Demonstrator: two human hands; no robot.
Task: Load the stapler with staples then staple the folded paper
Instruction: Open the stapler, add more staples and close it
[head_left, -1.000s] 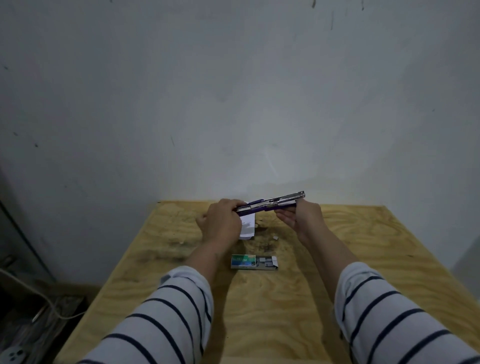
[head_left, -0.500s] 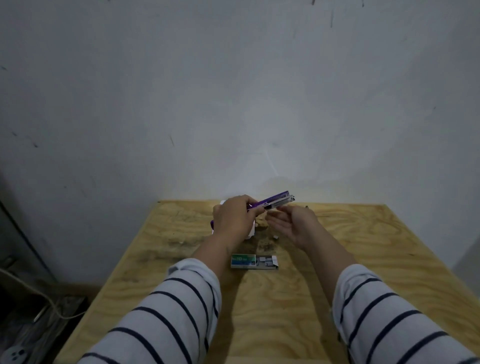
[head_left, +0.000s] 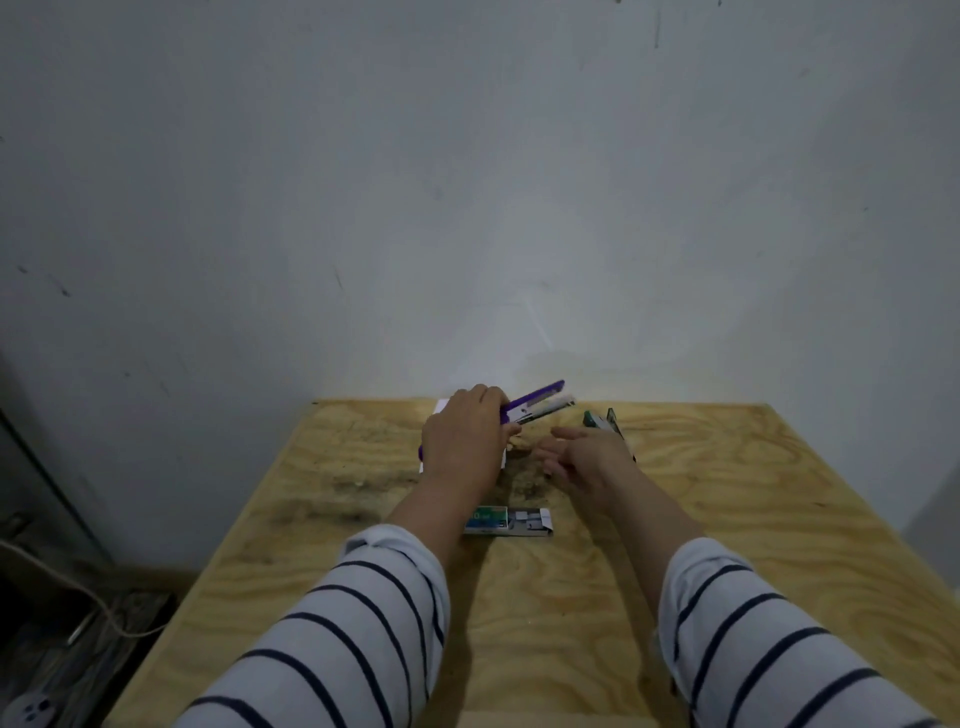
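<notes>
Stapler (head_left: 532, 408) in your left hand (head_left: 467, 441) pointed up and to the right, toward the wall, its long axis tilted with the far end higher; the purple top arm and the pale metal rail beneath it were spread apart at that end. Your left fingers were curled round its near end, which they hid. Your right hand (head_left: 582, 460) hovered just to the right and lower, fingers loosely extended and holding nothing. Paper (head_left: 441, 408) lay on the table (head_left: 727, 519) under your left hand, so only white slivers showed at its edges and you could not see the fold. Between your forearms the staple box (head_left: 506, 521) lay with its tray slid out to the right. Behind your right hand a dark green object (head_left: 602, 421) was half hidden and too blurred to identify.
</notes>
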